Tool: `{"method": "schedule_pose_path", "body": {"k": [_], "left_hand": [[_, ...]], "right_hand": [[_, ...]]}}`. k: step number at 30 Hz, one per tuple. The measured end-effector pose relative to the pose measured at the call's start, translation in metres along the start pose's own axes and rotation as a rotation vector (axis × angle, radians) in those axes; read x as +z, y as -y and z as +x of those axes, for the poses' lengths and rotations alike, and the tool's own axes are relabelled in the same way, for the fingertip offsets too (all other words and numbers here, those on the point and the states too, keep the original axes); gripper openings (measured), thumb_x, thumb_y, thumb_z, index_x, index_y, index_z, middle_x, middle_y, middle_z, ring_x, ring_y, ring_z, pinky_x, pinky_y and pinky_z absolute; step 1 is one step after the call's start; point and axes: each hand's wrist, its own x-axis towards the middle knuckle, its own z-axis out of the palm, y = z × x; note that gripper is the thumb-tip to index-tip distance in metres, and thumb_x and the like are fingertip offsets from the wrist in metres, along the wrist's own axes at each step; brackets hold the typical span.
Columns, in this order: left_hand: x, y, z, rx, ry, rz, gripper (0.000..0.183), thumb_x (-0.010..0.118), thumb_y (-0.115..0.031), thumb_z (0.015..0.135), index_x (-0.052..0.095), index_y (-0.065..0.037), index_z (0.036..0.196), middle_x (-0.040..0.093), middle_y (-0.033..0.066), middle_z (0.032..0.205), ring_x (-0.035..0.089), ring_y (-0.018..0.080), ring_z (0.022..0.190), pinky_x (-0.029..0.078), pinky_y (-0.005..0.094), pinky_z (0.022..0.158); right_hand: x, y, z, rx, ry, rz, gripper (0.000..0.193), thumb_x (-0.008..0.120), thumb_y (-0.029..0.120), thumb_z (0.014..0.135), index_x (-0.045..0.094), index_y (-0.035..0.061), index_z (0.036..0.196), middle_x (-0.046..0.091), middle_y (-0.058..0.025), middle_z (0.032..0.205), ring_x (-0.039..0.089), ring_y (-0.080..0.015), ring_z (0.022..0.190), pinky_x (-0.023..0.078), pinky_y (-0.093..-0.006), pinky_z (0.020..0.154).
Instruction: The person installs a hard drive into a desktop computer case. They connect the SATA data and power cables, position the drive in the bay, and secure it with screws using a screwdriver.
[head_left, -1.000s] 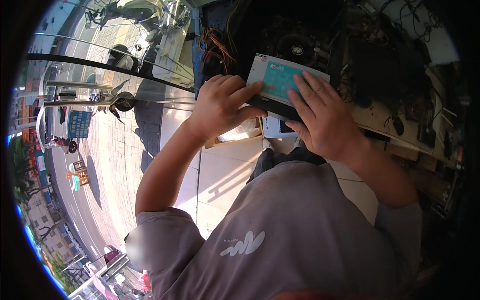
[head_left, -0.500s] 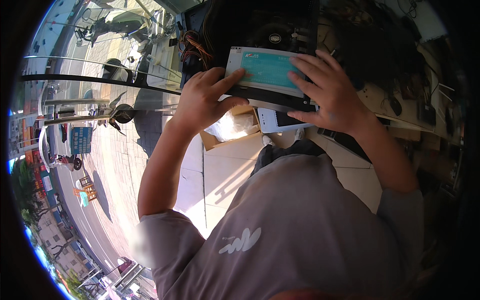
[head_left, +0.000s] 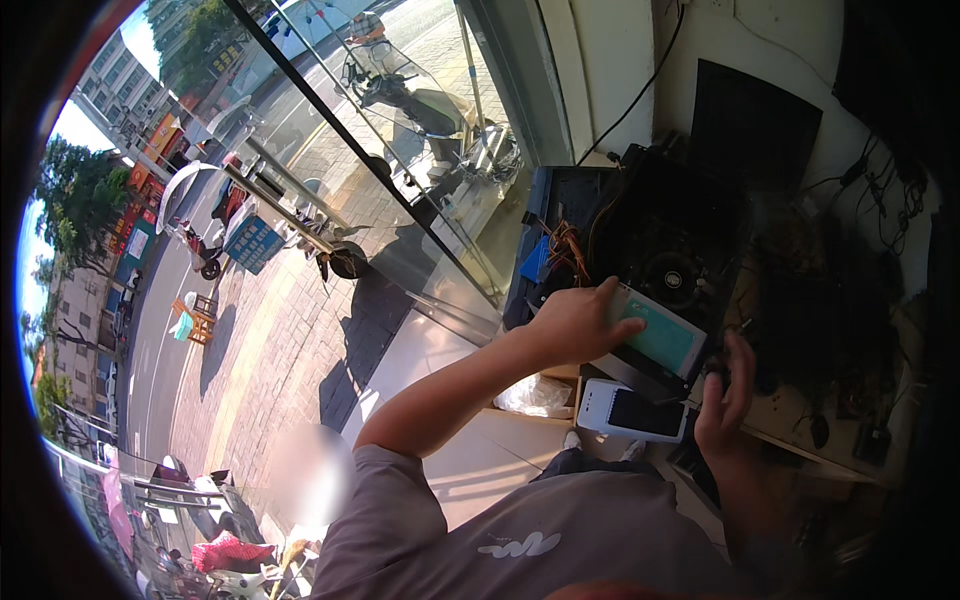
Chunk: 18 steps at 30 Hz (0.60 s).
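Observation:
A flat silver metal unit with a teal label [head_left: 655, 338] lies tilted at the near end of an open black computer case [head_left: 625, 235]. My left hand [head_left: 580, 325] grips the unit's left end, the thumb resting over the label and a finger stretched along the far edge. Just off the unit's right end, my right hand [head_left: 730, 390] is closed with thumb and fingers together. Something small and thin seems to poke up by these fingertips, too dark to name. Inside the case sits a round black fan [head_left: 672, 280], and coloured cables [head_left: 570, 250] bunch at its left.
Below the case are a white device with a black panel [head_left: 628, 412] and a cardboard box holding clear plastic [head_left: 540, 395]. A dark monitor [head_left: 755, 125] stands behind. Right of the case runs a cluttered wooden bench [head_left: 800, 410]. Glass panes [head_left: 440, 220] border the left side.
My right hand has come off the labelled unit and closed beside its right end. My left hand stays on the unit. The whole view has swung toward the street at left.

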Motion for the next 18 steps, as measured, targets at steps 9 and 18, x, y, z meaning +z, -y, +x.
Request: {"method": "schedule_pose_path", "body": {"k": [9,18], "left_hand": [[0.016,0.001,0.025,0.025,-0.063,-0.056,0.053,0.058,-0.040,0.095,0.055,-0.001,0.131,0.069,0.0225,0.089,0.067,0.0410,0.087,0.054,0.0469,0.077],[0.014,-0.003,0.026,-0.114,-0.085,-0.086,0.033,0.052,-0.029,0.097,0.062,-0.001,0.112,0.068,0.0239,0.091,0.066,0.0418,0.088,0.052,0.0496,0.079]], "right_hand": [[0.032,-0.033,-0.008,0.368,0.125,0.486,0.065,0.043,0.030,0.101,0.022,-0.0027,0.153,0.038,-0.0223,0.149,0.042,-0.0318,0.134,0.032,-0.0412,0.113],[0.045,-0.028,-0.036,0.307,-0.044,0.276,0.056,0.036,0.025,0.104,0.026,-0.0068,0.149,0.040,-0.0242,0.146,0.042,-0.0344,0.135,0.032,-0.0424,0.112]]}}
